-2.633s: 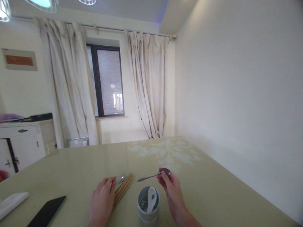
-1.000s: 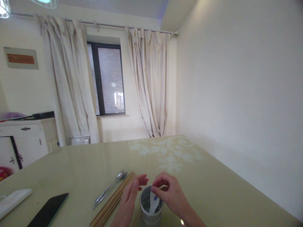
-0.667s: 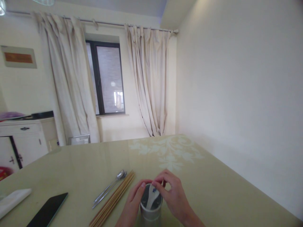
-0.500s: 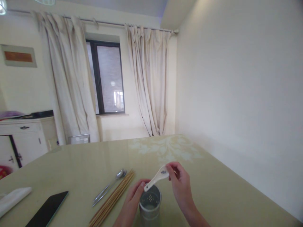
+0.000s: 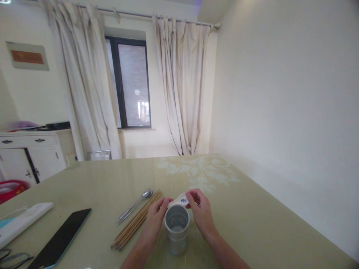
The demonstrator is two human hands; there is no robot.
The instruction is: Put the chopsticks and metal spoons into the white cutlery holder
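A white ceramic soup spoon [image 5: 181, 200] with a blue mark spans the gap between my hands, behind the holder's rim. My right hand [image 5: 200, 207] pinches its bowl end. The fingers of my left hand [image 5: 157, 213] are closed at its handle end, and the handle's tip is hidden by them. In front stands a grey cylindrical utensil holder [image 5: 177, 237], upright, with small holes in its bottom and no utensils inside. Left of my left hand lie a bundle of wooden chopsticks [image 5: 134, 222] and some metal spoons [image 5: 134, 206].
A dark phone-like slab [image 5: 63, 237] and a white object [image 5: 26, 224] lie on the table's left side, with glasses [image 5: 15, 257] at the corner. A wall borders the table [image 5: 246, 224] on the right. Behind it are curtains and a white cabinet [image 5: 42, 157].
My left hand has gone from the holder's rim to the spoon's handle. The spoon has moved left and now lies flatter behind the rim. The camera view has shifted slightly.
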